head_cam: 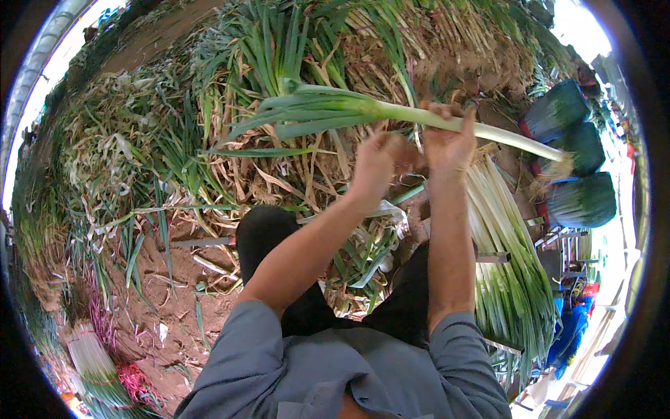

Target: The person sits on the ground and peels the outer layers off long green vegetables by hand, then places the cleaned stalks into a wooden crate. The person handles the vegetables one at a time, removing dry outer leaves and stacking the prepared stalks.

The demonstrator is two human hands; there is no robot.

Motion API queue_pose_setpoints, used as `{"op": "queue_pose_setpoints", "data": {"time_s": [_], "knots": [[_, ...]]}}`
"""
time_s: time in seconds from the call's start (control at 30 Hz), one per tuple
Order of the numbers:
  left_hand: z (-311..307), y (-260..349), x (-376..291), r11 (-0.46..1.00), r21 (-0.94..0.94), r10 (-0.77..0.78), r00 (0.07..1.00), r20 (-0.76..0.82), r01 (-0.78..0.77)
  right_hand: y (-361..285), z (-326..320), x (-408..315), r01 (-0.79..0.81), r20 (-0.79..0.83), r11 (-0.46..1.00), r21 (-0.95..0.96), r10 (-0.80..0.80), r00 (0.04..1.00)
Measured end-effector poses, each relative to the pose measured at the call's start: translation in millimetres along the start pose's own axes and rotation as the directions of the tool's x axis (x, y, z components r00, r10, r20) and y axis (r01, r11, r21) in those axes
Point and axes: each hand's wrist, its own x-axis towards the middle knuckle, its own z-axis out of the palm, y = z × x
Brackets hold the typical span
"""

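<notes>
A long Welsh onion [403, 112] lies across both hands' reach, its leafy green end to the left and its rooted white end to the right. My right hand [450, 139] grips the pale stalk. My left hand [386, 154] is blurred, curled just below the stalk; whether anything is between its fingers cannot be made out. To the right of my right forearm, trimmed Welsh onions [497, 214] rest in a heap on a metal rack [493, 257], white ends towards the top of the view. Untrimmed onions [293, 57] with dry leaves pile up in front of me.
A knife [204, 242] sticks out left beside my knee. Stripped leaves [120, 141] cover the left side and the soil [157, 324]. Wrapped onion bundles [578, 201] stand at right. At lower left are a tied bundle [91, 353] and pink ties [137, 382].
</notes>
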Motion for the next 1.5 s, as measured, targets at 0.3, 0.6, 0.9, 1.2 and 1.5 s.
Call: {"op": "queue_pose_setpoints", "data": {"time_s": [0.3, 0.6, 0.9, 1.2, 1.5], "knots": [[-42, 39, 1, -0.182, 0.773, 0.593, 0.558, 0.58, -0.608, -139, 63, -18, 0.315, 0.534, 0.912, -0.262, -0.135, 0.834], [-73, 39, 13, -0.518, 0.817, 0.458, 0.725, 0.514, -0.253, -175, 72, -27, 0.466, 0.504, 0.816, -0.341, -0.26, 0.824], [-43, 45, 0, -0.073, 0.912, 0.371, 0.838, 0.401, -0.404, -171, 67, -31, 0.384, 0.415, 0.879, -0.284, -0.248, 0.875], [-17, 21, 28, 0.835, 0.514, -0.09, 0.873, 0.48, -0.197, -110, 66, -22, 0.356, 0.215, 0.916, -0.184, -0.315, 0.924], [-6, 22, 26, 0.905, 0.357, -0.01, 0.827, 0.563, -0.233, -28, 31, -72, 0.301, 0.173, 0.787, -0.539, -0.246, 0.954]]}}
